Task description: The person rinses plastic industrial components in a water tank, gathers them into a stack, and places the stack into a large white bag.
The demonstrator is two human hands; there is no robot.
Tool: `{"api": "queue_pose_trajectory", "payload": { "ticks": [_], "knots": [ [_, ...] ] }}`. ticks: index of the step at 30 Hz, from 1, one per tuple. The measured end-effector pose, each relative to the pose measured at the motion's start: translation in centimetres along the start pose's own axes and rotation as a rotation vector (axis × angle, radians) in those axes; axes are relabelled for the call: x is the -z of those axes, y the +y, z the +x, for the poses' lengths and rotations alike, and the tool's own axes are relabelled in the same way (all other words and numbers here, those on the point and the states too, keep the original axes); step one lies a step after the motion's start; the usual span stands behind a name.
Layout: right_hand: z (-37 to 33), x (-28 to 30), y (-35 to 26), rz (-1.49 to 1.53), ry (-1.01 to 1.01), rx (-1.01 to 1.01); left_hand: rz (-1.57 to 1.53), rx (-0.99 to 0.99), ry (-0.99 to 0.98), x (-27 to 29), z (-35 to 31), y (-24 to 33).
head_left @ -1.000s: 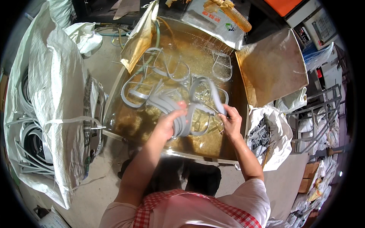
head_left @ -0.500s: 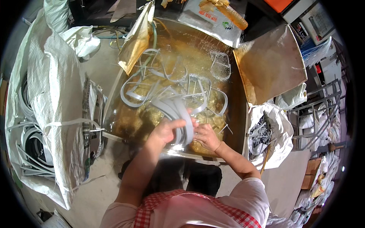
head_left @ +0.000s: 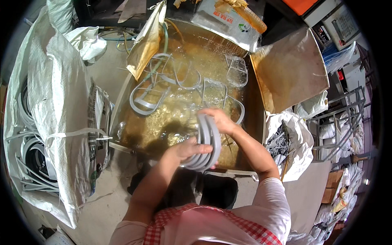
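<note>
Bundle of grey curved plastic strips [head_left: 206, 141]: clamped upright over brown liquid-filled metal tank [head_left: 255, 122]. Left hand [head_left: 188, 149] fingers closed underneath, right hand [head_left: 218, 120] fingers closed on top. Best kept aligned, gripped firmly, drained over tank.

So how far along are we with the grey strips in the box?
Done: a bunched coil of grey strips is gathered up. In hand: the left hand grips its lower end and the right hand its top, over the lined box. Left: several loose grey loops lie in the box.

white printed bag [head_left: 226, 20] beyond tub; big woven sack [head_left: 53, 102] far left.
</note>
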State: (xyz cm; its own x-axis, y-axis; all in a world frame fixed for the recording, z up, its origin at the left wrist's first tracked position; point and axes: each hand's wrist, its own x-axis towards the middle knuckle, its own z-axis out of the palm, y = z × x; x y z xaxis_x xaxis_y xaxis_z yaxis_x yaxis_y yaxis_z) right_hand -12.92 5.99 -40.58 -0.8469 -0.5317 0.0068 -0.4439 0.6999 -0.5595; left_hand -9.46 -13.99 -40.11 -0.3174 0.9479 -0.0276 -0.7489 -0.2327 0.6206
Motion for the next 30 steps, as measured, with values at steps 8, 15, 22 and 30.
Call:
{"api": "queue_pose_trajectory", "payload": {
  "ticks": [8,15,22,30],
  "knots": [
    [-1.0,0.6,3.4,0.63,0.451,-0.802,0.281,-0.598,0.701,2.1,1.6,1.7],
    [-0.8,1.8,0.7,0.869,0.293,-0.692,0.189,-0.289,1.062,5.9,1.2,0.0],
    [-4.0,0.0,1.4,1.879,0.194,-0.221,-0.115,-0.218,0.98,6.2,0.4,0.4],
    [-1.8,-2.7,-2.7,1.951,0.267,-0.062,-0.243,-0.345,0.783,8.3,1.1,-1.6]
  ]
}}
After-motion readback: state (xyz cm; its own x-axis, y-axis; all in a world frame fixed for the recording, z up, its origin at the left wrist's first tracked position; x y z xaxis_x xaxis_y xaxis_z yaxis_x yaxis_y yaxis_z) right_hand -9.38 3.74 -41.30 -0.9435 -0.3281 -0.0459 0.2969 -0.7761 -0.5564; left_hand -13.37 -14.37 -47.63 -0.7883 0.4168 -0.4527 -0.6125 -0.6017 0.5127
